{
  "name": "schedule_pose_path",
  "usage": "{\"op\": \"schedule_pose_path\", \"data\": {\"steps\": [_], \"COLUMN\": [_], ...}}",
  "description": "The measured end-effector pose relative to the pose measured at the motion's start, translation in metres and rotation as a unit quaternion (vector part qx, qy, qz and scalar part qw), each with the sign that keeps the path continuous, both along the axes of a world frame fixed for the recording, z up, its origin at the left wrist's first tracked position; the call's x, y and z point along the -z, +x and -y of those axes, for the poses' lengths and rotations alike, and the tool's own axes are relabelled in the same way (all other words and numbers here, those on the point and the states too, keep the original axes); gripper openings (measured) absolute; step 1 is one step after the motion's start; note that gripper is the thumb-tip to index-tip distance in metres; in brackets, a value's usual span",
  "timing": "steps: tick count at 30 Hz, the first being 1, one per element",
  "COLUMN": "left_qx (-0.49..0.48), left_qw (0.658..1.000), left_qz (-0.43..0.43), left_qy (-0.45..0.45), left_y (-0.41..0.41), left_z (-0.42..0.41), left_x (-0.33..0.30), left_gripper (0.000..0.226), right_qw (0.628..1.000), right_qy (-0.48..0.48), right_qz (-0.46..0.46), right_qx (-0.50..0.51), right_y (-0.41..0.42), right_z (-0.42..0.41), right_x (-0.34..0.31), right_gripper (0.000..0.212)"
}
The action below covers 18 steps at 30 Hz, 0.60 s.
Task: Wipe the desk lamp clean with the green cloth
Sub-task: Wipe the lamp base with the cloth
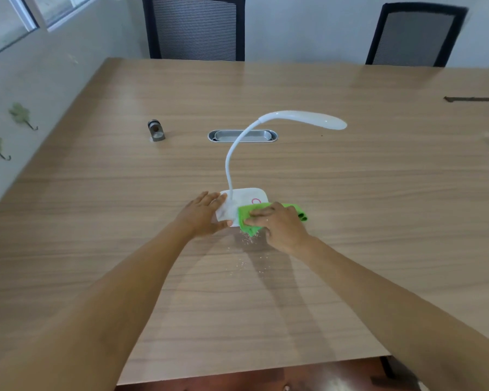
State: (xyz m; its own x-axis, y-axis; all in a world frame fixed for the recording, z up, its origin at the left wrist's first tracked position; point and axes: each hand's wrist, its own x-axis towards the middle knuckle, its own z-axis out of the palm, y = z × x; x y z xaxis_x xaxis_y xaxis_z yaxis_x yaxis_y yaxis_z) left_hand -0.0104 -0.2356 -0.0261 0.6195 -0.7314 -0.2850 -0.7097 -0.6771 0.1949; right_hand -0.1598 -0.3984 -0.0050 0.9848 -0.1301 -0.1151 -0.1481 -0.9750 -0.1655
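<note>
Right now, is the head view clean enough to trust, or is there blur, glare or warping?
Head view: wide-angle bend at the table edges; soft blur on the far chairs; arm shadows fall toward the camera; mild sheen on the lamp head; both hands, left hand and right hand, and green cloth sharp.

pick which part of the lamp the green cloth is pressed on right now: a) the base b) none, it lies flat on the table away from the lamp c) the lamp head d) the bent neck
a, since the right hand presses the green cloth on the near right corner of the lamp base, while the left hand steadies the base's left side.
</note>
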Motion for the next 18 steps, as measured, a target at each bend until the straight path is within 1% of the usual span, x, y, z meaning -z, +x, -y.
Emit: {"op": "schedule_pose_path", "data": {"steps": [2, 5, 7, 11, 15, 16, 18], "left_qx": [0.001, 0.001, -0.001, -0.007, 0.0, 0.0, -0.002], "left_qw": [1.0, 1.0, 1.0, 1.0, 1.0, 1.0, 1.0], "left_qz": [-0.004, -0.005, -0.002, -0.011, -0.009, -0.007, -0.008], "left_qy": [0.0, -0.001, 0.001, -0.001, -0.002, -0.002, -0.006], "left_y": [0.001, 0.0, -0.001, 0.0, 0.001, 0.001, 0.002], "left_z": [0.001, 0.004, 0.004, 0.003, 0.003, 0.002, 0.002], "left_x": [-0.002, -0.004, -0.005, -0.001, 0.0, 0.0, 0.0], "left_gripper": [0.084, 0.085, 0.085, 0.084, 0.085, 0.085, 0.085], "right_qw": [1.0, 0.993, 0.991, 0.995, 0.999, 0.999, 0.999], "right_qy": [0.003, 0.023, 0.037, 0.033, -0.002, -0.006, 0.006], "right_qz": [0.024, 0.079, 0.066, 0.018, -0.019, -0.02, 0.019], "right_qx": [0.009, 0.085, 0.109, 0.095, 0.035, 0.028, 0.047], "right_y": [-0.002, 0.016, 0.029, 0.031, 0.01, 0.005, 0.007], "right_z": [0.006, 0.016, 0.01, -0.009, -0.004, -0.002, 0.001], "right_x": [-0.008, -0.02, -0.021, -0.008, -0.007, -0.008, -0.015], "right_gripper": [0.059, 0.06, 0.062, 0.059, 0.054, 0.054, 0.056]}}
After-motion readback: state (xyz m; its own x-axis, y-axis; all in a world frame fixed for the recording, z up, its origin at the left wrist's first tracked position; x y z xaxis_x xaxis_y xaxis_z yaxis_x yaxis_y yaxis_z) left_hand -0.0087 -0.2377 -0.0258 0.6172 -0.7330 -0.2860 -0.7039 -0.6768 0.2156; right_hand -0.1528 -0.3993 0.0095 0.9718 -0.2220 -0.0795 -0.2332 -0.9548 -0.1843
